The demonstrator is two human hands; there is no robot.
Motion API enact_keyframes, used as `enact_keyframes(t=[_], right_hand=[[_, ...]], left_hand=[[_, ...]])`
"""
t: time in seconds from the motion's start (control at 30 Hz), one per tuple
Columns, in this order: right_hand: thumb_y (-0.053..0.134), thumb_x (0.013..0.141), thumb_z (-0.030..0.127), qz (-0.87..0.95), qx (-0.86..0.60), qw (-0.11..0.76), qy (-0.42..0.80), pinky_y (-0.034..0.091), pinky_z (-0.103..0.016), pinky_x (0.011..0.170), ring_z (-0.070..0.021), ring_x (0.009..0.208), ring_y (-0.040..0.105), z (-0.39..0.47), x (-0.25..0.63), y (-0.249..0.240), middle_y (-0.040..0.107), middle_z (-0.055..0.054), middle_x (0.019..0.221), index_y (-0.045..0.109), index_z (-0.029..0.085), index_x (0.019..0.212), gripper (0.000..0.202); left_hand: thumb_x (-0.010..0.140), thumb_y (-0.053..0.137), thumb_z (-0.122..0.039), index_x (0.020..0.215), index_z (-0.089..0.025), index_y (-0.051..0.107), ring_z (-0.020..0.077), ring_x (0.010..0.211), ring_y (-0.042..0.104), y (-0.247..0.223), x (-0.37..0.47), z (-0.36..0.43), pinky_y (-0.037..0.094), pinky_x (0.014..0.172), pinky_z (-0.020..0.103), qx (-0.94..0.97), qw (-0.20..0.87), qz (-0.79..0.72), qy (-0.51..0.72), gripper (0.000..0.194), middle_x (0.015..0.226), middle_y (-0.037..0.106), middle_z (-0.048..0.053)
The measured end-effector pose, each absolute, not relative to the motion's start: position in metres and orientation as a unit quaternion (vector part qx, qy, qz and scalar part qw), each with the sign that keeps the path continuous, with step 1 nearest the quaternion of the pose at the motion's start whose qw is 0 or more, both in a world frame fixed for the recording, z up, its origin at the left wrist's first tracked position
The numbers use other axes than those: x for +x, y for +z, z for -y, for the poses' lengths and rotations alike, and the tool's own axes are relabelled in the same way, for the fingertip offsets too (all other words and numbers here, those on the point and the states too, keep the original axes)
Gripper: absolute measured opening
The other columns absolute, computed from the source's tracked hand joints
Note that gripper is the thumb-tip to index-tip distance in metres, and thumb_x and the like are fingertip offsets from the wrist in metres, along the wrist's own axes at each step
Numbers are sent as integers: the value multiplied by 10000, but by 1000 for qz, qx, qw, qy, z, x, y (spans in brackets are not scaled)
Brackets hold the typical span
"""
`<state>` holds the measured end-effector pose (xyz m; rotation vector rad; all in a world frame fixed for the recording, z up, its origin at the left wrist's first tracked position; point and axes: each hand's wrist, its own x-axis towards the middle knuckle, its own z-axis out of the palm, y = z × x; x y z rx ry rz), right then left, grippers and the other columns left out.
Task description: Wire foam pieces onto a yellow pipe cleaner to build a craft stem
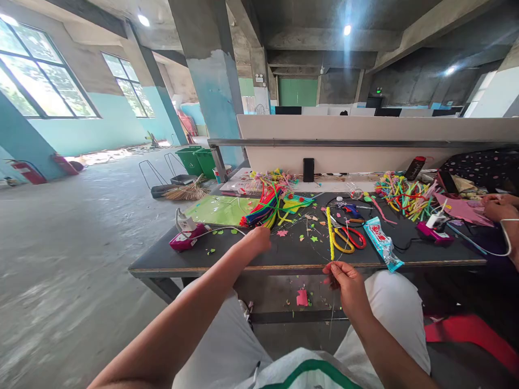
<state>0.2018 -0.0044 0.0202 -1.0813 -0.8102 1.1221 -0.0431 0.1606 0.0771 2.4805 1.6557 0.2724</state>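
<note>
Our left hand (259, 239) reaches to the pipe cleaner bundle (263, 209) on the bench (292, 254); we cannot tell its grip. Right hand (344, 278), at the bench's near edge, pinches a thin wire (333, 302) below the yellow stem (330, 237). Best keep the pinch tight, wire taut. The packet (381, 242) beside the scissors (348, 236) has red lettering, unreadable.

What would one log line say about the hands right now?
left hand: reaching into pipe cleaner bundle | right hand: pinching yellow pipe cleaner at table edge | scissors: lying untouched
</note>
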Motion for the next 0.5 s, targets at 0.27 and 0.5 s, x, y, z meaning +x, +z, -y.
enact_keyframes(t=[0.27,0.5], right_hand=[[661,716,498,383,-469,636,477,435,-225,432,-141,544,583,0,190,23,675,-50,762,667,179,750,321],[574,822,448,452,-468,635,416,430,-229,479,-140,562,558,5,187,42,648,-33,644,681,192,804,278]], left_hand=[[625,513,-130,791,-156,628,127,635,535,82,-57,-112,377,558,202,806,128,-550,178,204,668,598,-7],[657,534,-194,807,-153,606,93,555,464,64,-43,-24,340,512,199,699,480,-429,312,171,641,562,-20]])
